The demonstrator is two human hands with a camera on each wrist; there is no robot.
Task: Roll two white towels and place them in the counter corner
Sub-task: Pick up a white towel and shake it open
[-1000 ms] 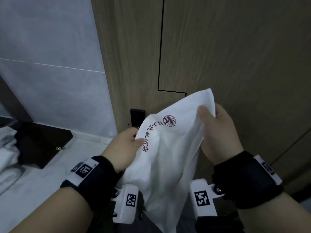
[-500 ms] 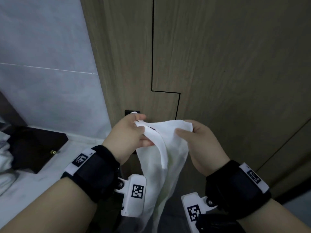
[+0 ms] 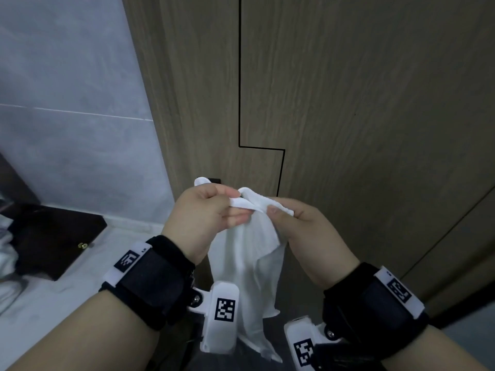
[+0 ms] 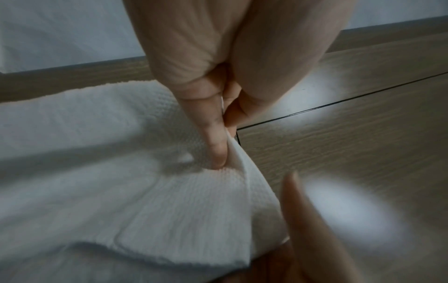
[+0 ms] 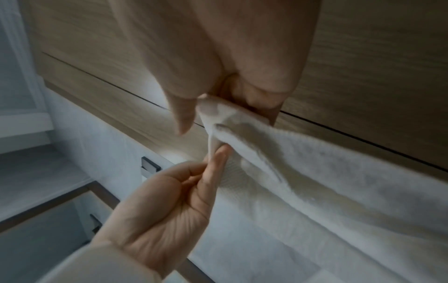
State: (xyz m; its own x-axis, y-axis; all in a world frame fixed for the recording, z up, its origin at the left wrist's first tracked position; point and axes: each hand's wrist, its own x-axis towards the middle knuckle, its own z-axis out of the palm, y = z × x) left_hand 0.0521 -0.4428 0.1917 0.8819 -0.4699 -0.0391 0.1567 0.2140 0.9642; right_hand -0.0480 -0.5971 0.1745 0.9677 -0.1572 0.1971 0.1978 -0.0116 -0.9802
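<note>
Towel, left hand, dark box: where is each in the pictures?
towel point(image 3: 249, 253): head view, hanging middle.
left hand point(image 3: 199, 218): head view, back of hand.
dark box point(image 3: 57, 236): head view, its top face.

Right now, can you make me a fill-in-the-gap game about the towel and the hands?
1. The colour of the towel is ____.
2. The number of hands pinching its top edge is ____.
3. The towel hangs in front of a wall made of ____.
4. The left hand and right hand each wear a strap coloured ____ at the wrist.

Missing words: white; two; wood; black
</note>
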